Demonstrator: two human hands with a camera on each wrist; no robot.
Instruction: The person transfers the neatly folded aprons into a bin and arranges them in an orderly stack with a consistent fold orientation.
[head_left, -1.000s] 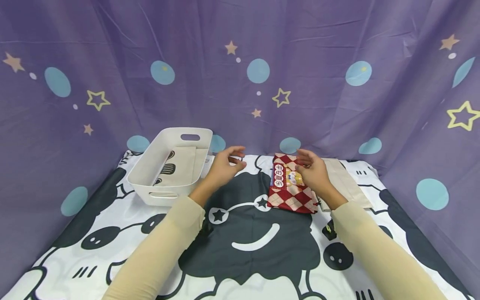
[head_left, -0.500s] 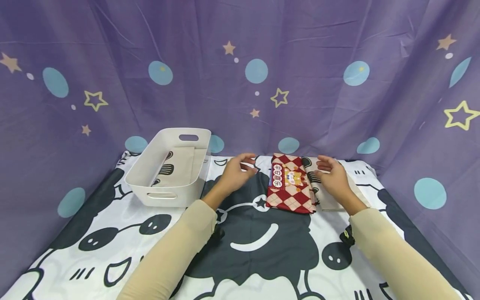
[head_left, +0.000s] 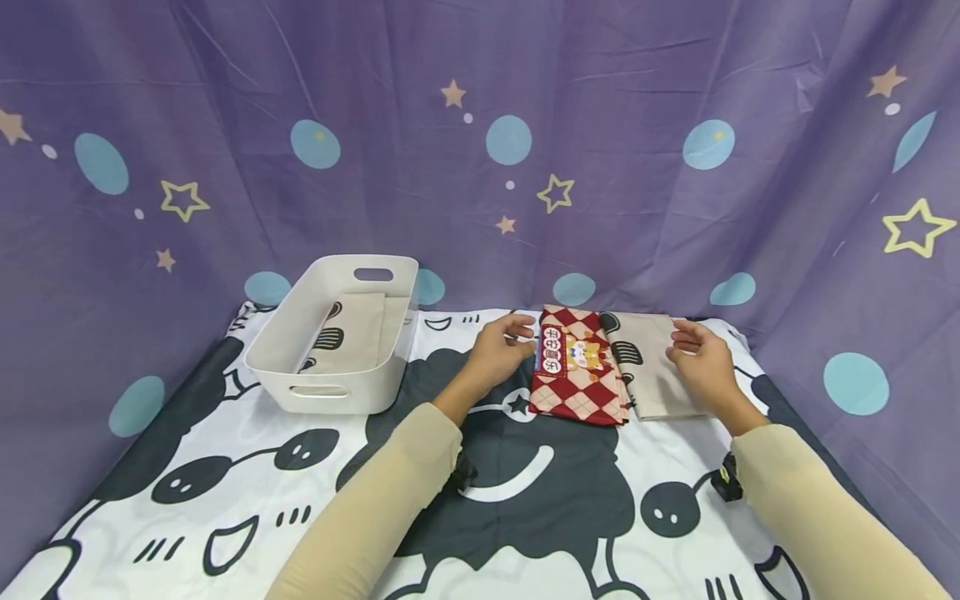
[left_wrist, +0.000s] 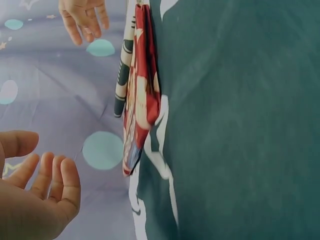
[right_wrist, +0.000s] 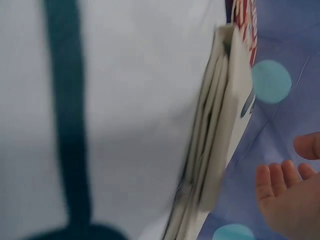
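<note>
A folded red-and-cream checked cloth [head_left: 576, 387] with a cartoon animal and a lettered label lies on the table's far right half. Its right edge meets a folded beige cloth [head_left: 651, 392] with dark utensil prints, whose stacked layers show in the right wrist view. My left hand [head_left: 501, 354] hovers just left of the checked cloth, fingers loosely bent, holding nothing. Over the right part of the beige cloth is my right hand [head_left: 705, 362], also relaxed. In the right wrist view a gap separates that hand [right_wrist: 290, 192] from the beige layers [right_wrist: 215, 120].
A white plastic basket [head_left: 322, 396] with handle slots stands at the back left. Another folded beige cloth [head_left: 347, 333] with utensil prints lies inside it. A cartoon-print sheet [head_left: 300, 517] covers the table, and a purple curtain [head_left: 420, 192] hangs behind.
Both hands have moved to the right: the left from beside the basket to near the checked cloth, the right from over the checked cloth to the beige one. Both cloths stay put.
</note>
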